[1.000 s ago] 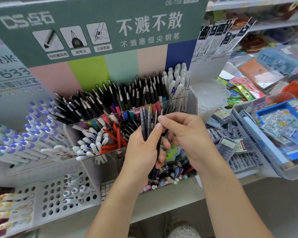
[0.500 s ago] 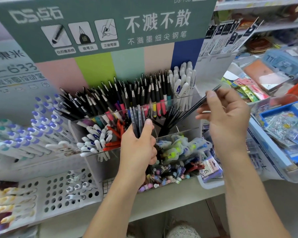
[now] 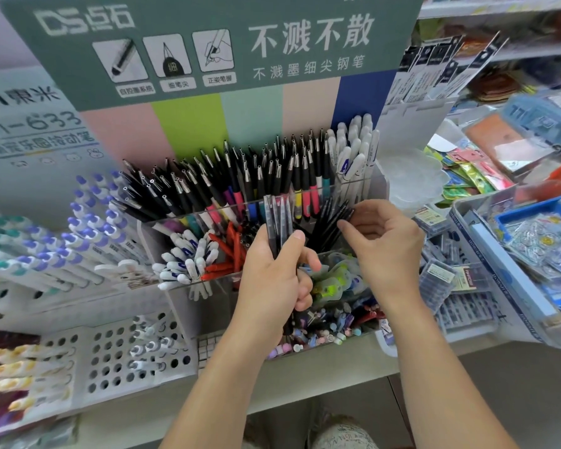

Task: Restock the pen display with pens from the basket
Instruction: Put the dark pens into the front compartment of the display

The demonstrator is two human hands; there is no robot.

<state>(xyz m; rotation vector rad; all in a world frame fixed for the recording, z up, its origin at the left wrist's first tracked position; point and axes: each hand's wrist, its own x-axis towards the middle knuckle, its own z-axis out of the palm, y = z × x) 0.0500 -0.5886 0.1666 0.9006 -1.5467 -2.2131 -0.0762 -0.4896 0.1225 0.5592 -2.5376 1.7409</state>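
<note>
Before the pen display [image 3: 374,189], left hand [image 3: 272,283] grips a pen bundle [image 3: 278,218]; right hand [image 3: 381,244] fingertips pinch black pens [image 3: 332,222].

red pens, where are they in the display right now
In the head view the red pens lie in the clear middle compartment, left of the left hand and right of the white-capped pens.

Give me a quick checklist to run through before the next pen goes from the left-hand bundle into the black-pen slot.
1. Left hand grips the bundle of pens: ok.
2. Right hand fingertips at the black pens in the slot: ok.
3. Right hand free to take another pen: cannot tell.
4. Room left in that slot: cannot tell, the right hand hides part of it.
5. Bundle matches the slot's black pens: cannot tell.
</note>
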